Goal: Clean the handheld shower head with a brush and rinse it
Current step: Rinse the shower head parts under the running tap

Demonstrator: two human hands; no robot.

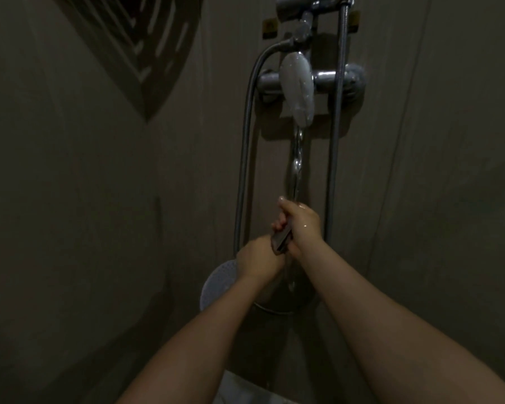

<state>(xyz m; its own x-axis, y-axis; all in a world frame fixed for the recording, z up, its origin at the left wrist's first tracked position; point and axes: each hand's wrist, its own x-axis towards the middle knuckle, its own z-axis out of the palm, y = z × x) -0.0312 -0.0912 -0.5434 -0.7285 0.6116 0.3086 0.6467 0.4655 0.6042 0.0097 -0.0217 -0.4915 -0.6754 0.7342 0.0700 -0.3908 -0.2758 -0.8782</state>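
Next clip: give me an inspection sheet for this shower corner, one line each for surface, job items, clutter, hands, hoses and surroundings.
Surface: dim beige wall; no worktop seen.
Job items: handheld shower head hangs in its holder, face down; water stream runs from it onto the hands. A dark object, probably the brush, is held between both hands; details too dark to tell.
Clutter: round perforated disc below the left hand.
Hands: left hand curled at the object's lower end; right hand grips its upper part, wet.
Hoses: grey hose loops down left; second metal hose runs down right.
Surroundings: chrome mixer valve; slatted shadow on wall.
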